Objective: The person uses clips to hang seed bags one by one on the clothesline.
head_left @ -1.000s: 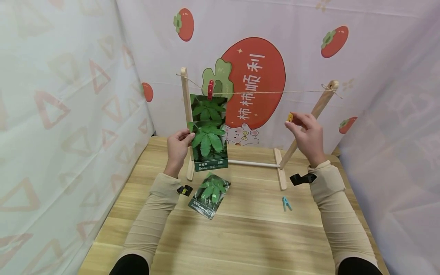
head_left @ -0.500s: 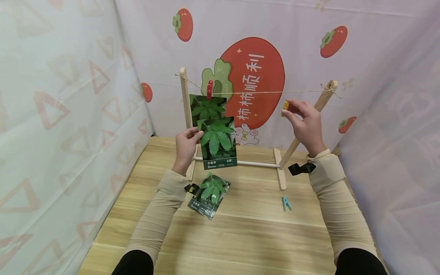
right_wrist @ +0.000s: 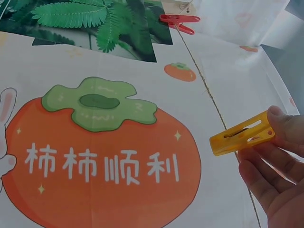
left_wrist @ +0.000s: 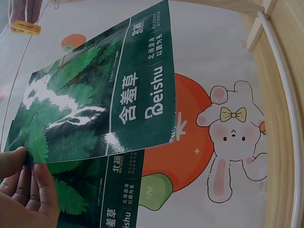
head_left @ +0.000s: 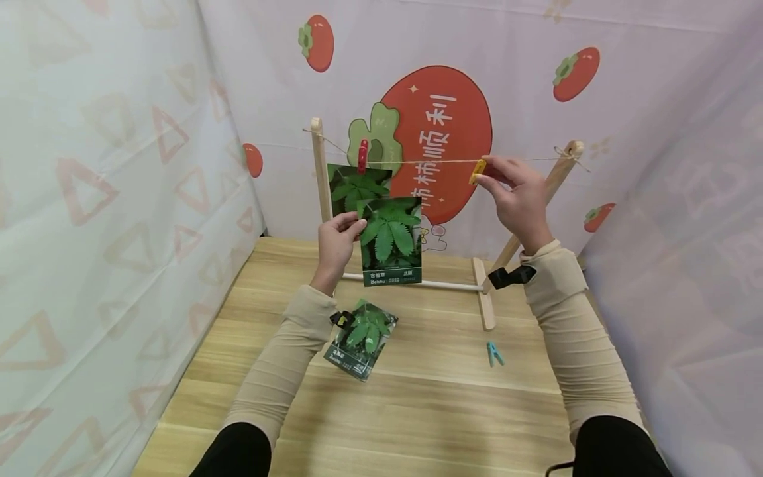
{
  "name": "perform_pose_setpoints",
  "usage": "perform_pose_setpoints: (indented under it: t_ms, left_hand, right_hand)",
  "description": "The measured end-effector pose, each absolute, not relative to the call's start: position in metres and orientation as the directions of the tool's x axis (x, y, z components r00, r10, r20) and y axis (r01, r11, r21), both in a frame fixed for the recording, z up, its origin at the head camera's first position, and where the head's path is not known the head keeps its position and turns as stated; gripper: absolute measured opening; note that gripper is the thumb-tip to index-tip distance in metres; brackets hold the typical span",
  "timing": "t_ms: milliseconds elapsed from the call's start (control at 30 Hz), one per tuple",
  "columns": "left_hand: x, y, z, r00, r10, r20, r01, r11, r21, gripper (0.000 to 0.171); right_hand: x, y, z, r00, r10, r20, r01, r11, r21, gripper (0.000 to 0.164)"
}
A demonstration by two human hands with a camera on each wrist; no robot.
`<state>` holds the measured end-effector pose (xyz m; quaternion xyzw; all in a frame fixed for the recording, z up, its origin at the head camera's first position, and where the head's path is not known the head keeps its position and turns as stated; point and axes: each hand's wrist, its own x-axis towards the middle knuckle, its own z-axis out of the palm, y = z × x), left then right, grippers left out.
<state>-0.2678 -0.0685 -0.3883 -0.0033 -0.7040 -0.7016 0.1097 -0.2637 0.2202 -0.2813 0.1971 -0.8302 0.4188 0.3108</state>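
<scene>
My left hand [head_left: 337,248] pinches the left edge of a green seed packet [head_left: 390,242] with a leaf picture, held upright below the string [head_left: 429,161]. Behind it, partly covered, a second packet [head_left: 344,182] hangs from the string under a red clothespin [head_left: 362,156]. Between thumb and fingers, my right hand [head_left: 520,199] pinches a yellow clothespin [right_wrist: 242,134]. The clothespin overlaps the string in the right wrist view; whether they touch I cannot tell. A third packet [head_left: 362,339] lies on the table, partly behind the left wrist's camera strap.
A wooden frame has a left post [head_left: 322,172], a right post [head_left: 561,175] and a white bottom bar [head_left: 450,285]. A blue clothespin [head_left: 495,354] lies on the wooden table [head_left: 429,411]. A printed cloth [head_left: 524,59] stands behind.
My left hand has moved right with its packet, uncovering more of the left post's surroundings. My right hand has risen and moved left, bringing the yellow clothespin up to the string's height.
</scene>
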Motion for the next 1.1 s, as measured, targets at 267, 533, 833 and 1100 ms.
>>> perform_pose_setpoints:
  t_ms: [267,533,833,1100]
  left_hand:
    - [-0.273,-0.058,-0.388,-0.972,-0.131,0.193,0.186,0.064,0.981,0.028]
    - [-0.279,-0.042,-0.379,-0.970,-0.118,0.214,0.213,0.024,0.977,0.026]
    - [-0.283,-0.027,-0.379,-0.976,-0.096,0.196,0.196,0.010,0.981,0.026]
    - [-0.289,-0.020,-0.373,-0.968,-0.087,0.234,0.233,0.027,0.972,0.027]
  right_hand:
    - [-0.272,0.207,-0.270,-0.742,-0.085,0.665,-0.581,0.578,-0.573,0.030]
    - [-0.285,0.192,-0.257,-0.711,-0.128,0.691,-0.634,0.543,-0.551,0.024]
    - [-0.299,0.176,-0.254,-0.685,-0.121,0.719,-0.665,0.508,-0.548,0.021]
    - [-0.310,0.167,-0.250,-0.707,-0.148,0.691,-0.635,0.562,-0.530,0.022]
